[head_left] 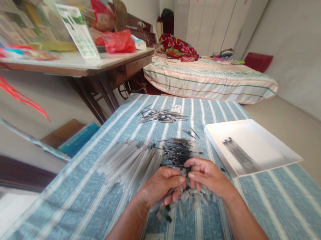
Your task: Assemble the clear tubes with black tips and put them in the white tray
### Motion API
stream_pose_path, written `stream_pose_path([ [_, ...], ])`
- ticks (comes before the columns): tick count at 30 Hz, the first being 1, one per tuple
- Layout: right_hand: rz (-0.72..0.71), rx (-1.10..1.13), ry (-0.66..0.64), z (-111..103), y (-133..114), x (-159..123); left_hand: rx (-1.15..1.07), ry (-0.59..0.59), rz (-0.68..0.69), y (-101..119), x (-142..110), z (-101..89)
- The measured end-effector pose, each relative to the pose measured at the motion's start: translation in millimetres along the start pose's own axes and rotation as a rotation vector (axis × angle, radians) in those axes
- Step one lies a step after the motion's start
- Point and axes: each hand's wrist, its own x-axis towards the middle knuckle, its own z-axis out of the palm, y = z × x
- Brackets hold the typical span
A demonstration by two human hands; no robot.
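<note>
My left hand (165, 187) and my right hand (207, 176) meet over the near middle of the table, thumbs and fingers of both pinched together. What they hold is too small and blurred to name. Small clear pen caps (195, 198) lie beneath and around my fingers, some with dark ends. Beyond my right hand is a pile of thin, dark pen refills (178, 150). Left of it, beside my left hand, translucent pen barrels (132, 161) lie side by side in a wide heap.
To the right, a shallow white box (267, 144) holds several pens (240, 154) with dark ends. Another heap of thin dark and grey pieces (162, 115) lies farther back on the striped tablecloth (90, 199). A side table (117, 61) stands at left, a bed (214, 78) behind.
</note>
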Motion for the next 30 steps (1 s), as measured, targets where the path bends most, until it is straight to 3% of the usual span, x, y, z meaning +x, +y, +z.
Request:
stream_pose_path([
  [4, 0.021, -0.061, 0.055, 1, 0, 0, 0.008, -0.007, -0.003, 0, 1, -0.1],
  [8, 0.012, 0.047, -0.027, 1, -2, -1, 0.008, -0.003, 0.001, -1, 1, 0.1],
  [14, 0.071, 0.015, 0.059, 4, 0, 1, 0.024, -0.011, -0.007, 0, 1, 1.4],
  [17, 0.046, 0.083, 0.007, -1, -2, -1, 0.026, -0.016, -0.021, 0, 1, 1.6],
  [23, -0.004, 0.13, 0.021, -12, -8, -8, 0.018, -0.025, -0.019, 0, 0, -0.2],
  [30, 0.051, 0.07, 0.037, -3, -3, -3, 0.055, -0.009, -0.019, 0, 0, 1.0],
])
